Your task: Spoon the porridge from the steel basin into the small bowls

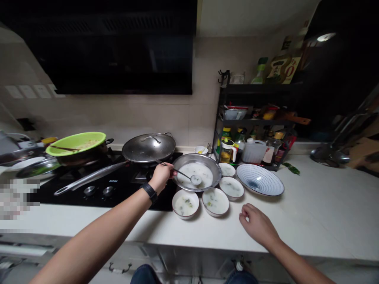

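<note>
My left hand [162, 176] is closed round the handle of a ladle [182, 174]. The ladle's bowl, filled with white liquid, is over the large metal basin [218, 167], which holds milky white soup with dark bits. Several small bowls of the same soup stand round the basin's front and right: a front-left bowl [185, 204], a front-middle bowl [215, 201], a right bowl [231, 187] and a rear bowl [227, 169]. My right hand [257, 224] is curled loosely into a fist by the counter, right of the front-middle bowl, with nothing visible in it.
A lidded wok [149, 148] sits on the black stove [118, 189], its long handle pointing left. Farther left is a green basin [77, 142] with chopsticks. A wide patterned bowl [260, 179] stands on the right, before a rack [260, 122] of bottles. A range hood [124, 51] hangs above.
</note>
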Available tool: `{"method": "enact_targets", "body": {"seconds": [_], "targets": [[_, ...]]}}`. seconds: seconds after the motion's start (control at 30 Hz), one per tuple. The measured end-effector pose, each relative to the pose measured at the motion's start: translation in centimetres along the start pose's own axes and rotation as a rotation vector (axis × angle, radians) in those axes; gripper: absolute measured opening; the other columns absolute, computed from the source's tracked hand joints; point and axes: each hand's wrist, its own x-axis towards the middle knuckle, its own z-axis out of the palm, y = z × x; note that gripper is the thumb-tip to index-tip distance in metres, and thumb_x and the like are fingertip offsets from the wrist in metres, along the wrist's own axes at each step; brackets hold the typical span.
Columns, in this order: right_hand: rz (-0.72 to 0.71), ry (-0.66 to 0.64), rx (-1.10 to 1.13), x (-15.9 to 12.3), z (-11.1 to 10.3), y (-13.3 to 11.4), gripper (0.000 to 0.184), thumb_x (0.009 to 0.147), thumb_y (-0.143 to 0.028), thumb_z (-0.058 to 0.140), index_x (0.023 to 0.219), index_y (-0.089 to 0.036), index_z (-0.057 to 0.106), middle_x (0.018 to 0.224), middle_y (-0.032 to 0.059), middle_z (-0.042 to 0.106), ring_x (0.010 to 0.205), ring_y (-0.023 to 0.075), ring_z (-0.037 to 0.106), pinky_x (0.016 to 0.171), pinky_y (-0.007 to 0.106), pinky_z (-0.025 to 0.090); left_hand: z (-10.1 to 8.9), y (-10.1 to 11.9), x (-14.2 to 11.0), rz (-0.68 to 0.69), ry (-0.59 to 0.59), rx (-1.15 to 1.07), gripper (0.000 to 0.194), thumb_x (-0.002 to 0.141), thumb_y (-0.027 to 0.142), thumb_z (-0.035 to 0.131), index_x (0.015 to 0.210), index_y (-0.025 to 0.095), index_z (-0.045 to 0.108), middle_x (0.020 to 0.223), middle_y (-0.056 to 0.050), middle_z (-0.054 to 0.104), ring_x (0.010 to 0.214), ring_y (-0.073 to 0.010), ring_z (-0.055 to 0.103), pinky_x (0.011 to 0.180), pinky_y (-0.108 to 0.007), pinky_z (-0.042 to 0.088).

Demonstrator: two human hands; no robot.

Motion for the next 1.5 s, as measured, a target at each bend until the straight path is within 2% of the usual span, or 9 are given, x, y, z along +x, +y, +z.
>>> {"method": "enact_targets", "body": {"seconds": [0.2,0.33,0.63,0.8,1.0,1.07,1.23,1.37,1.5], "targets": [[-0.022,0.021,0.001,0.0,0.0,0.1,0.018,0.089,-0.027,0.050,0.072,-0.024,0.045,0.079,0.0034,0.061,0.077,0.0206,0.058,0.070,0.031,0.036,-2.6,3.1,-1.4,0.052,-0.005,-0.034,0.016,0.070,0.018,0.074,0.079,0.016,0.060,0.059,-0.004,0.066,0.053,-0.0167,0.066,0.049,-0.023,0.045],[-0.022,0.019,-0.019,0.0,-0.2,-0.1,0.019,0.089,-0.028,0.048,0.071,-0.024,0.044,0.079,0.0033,0.060,0.076,0.0206,0.058,0.071,0.032,0.036,-4.7,4.0,-3.3,0.060,-0.017,-0.031,0.018,0.069,0.018,0.074,0.082,0.015,0.062,0.062,-0.005,0.068,0.056,-0.0179,0.067,0.050,-0.023,0.047],[-0.011,0.004,-0.039,0.0,-0.5,-0.3,0.018,0.089,-0.029,0.047,0.072,-0.024,0.045,0.079,0.0030,0.059,0.076,0.0202,0.058,0.070,0.031,0.036,-7.4,0.4,-7.4,0.080,-0.036,0.059,0.027,0.069,0.034,0.076,0.085,0.017,0.062,0.061,-0.005,0.068,0.055,-0.0193,0.065,0.051,-0.026,0.047],[-0.023,0.018,-0.032,0.1,-0.3,-0.1,0.019,0.089,-0.029,0.048,0.071,-0.024,0.046,0.078,0.0031,0.060,0.075,0.0202,0.057,0.071,0.031,0.037,-8.1,-1.3,-10.0,0.306,-0.187,0.234,0.029,0.081,0.047,0.074,0.086,0.019,0.069,0.066,-0.005,0.069,0.061,-0.0207,0.066,0.057,-0.030,0.051],[-0.023,0.013,-0.045,0.1,-0.2,0.0,0.019,0.090,-0.029,0.048,0.072,-0.025,0.045,0.079,0.0027,0.060,0.076,0.0203,0.059,0.070,0.032,0.037,-9.4,0.4,-13.2,0.657,-0.538,0.502,0.014,0.081,0.028,0.077,0.094,0.025,0.080,0.099,-0.013,0.079,0.092,-0.0283,0.073,0.087,-0.040,0.057],[-0.025,0.010,-0.048,0.1,-0.2,0.1,0.019,0.090,-0.029,0.048,0.072,-0.025,0.044,0.079,0.0028,0.060,0.076,0.0204,0.059,0.070,0.032,0.037,-8.9,1.0,-13.0,0.703,-0.524,0.487,0.016,0.080,0.026,0.078,0.095,0.025,0.081,0.101,-0.014,0.079,0.096,-0.0298,0.073,0.091,-0.042,0.057],[-0.031,0.013,-0.053,0.0,-0.2,0.1,0.020,0.091,-0.029,0.048,0.072,-0.025,0.042,0.079,0.0022,0.059,0.076,0.0198,0.058,0.069,0.031,0.037,-5.1,0.9,-8.7,0.647,-0.165,0.375,0.017,0.079,0.034,0.079,0.092,0.024,0.078,0.098,-0.010,0.078,0.097,-0.0283,0.070,0.097,-0.039,0.054],[-0.025,0.013,-0.055,-0.1,-0.4,-0.1,0.020,0.091,-0.028,0.048,0.072,-0.024,0.043,0.079,0.0019,0.059,0.075,0.0192,0.058,0.069,0.030,0.036,-1.5,-0.1,-3.7,0.616,-0.109,0.443,0.013,0.089,0.032,0.063,0.082,0.022,0.069,0.075,-0.005,0.071,0.072,-0.0214,0.066,0.076,-0.031,0.052],[-0.022,0.017,-0.049,-0.1,-0.4,-0.1,0.019,0.091,-0.029,0.049,0.073,-0.024,0.045,0.079,0.0018,0.060,0.076,0.0192,0.059,0.070,0.030,0.037,0.6,-1.4,-0.8,0.480,-0.099,0.408,0.013,0.087,0.030,0.061,0.078,0.021,0.062,0.064,-0.003,0.067,0.062,-0.0201,0.066,0.064,-0.029,0.048]]}}
